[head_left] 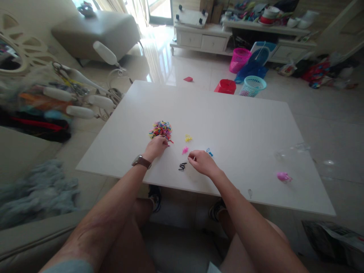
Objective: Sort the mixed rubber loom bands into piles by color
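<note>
Tangling could drag extras from the multicoloured heap of small elastic-looking loops [160, 128] at the left hand [156, 146]; the right hand [203, 162] could brush the small blue loops [209, 152]. I cannot tell either grip's state. The white rectangular surface [241, 125] bears one heap, four clusters: blue, yellow loops [188, 138], pink loops [185, 150], black loops [182, 166].

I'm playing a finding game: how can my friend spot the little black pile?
At the big white rectangular table, find the person's bare right hand. Just to its left lies the small black pile of thin loops. It's all black, while the small bright-pink pile and small yellow pile lie beyond it, farther from the person.
</note>
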`<action>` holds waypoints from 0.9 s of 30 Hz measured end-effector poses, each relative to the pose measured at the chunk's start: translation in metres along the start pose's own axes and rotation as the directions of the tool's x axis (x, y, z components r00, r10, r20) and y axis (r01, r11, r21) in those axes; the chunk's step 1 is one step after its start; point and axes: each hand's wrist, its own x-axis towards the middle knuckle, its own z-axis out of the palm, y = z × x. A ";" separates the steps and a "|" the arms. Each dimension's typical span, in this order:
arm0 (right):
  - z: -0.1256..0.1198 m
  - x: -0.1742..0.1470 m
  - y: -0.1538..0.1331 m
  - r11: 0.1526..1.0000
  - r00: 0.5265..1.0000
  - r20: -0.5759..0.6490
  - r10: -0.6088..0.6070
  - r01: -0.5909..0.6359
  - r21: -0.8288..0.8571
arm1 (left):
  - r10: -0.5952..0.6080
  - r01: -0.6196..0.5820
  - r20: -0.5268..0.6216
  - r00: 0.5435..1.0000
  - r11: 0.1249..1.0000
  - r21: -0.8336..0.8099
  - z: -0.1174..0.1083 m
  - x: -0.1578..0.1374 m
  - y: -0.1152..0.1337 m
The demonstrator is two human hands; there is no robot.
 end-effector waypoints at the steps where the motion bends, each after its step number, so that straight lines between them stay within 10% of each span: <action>1: 0.000 0.000 0.000 1.000 1.000 -0.001 0.003 -0.003 -0.001 | 0.017 -0.017 0.001 1.000 1.000 0.011 0.000 -0.001 0.002; 7: -0.010 0.000 0.003 0.999 0.999 -0.035 0.033 -0.033 0.008 | -0.044 0.058 0.073 0.996 0.980 -0.188 -0.013 -0.011 0.039; 13: -0.021 -0.001 0.002 0.961 0.990 -0.107 0.094 -0.062 0.271 | 0.154 -0.048 0.196 0.968 0.885 -0.463 -0.022 -0.042 0.095; 27: -0.021 -0.003 0.001 0.901 0.988 -0.126 0.089 -0.026 0.433 | 0.172 -0.103 0.141 0.975 0.911 -0.399 -0.021 -0.046 0.115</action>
